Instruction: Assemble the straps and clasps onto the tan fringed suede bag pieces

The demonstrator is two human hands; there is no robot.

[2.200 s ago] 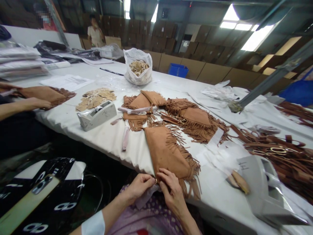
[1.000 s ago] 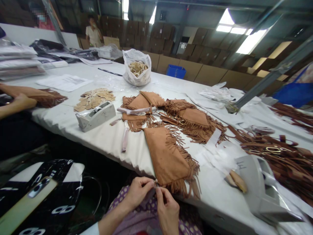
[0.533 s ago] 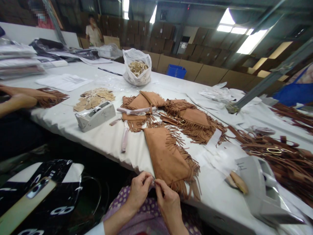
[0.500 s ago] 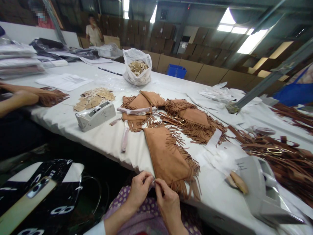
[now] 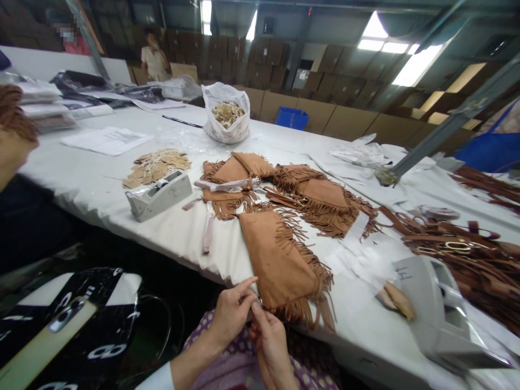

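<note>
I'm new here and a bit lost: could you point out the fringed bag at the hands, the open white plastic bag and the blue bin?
Fringed bag [image 5: 282,261], head view: middle of its smooth face.
White plastic bag [image 5: 235,133], head view: front wall.
Blue bin [image 5: 291,119], head view: front side.

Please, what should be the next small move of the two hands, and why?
Perhaps the left hand should steady the near corner of the fringed bag while the right hand works gently just below the small metal fitting. Both hands' fingertips meet at that corner, by the edge of the white table; the fingers partly hide it.
</note>
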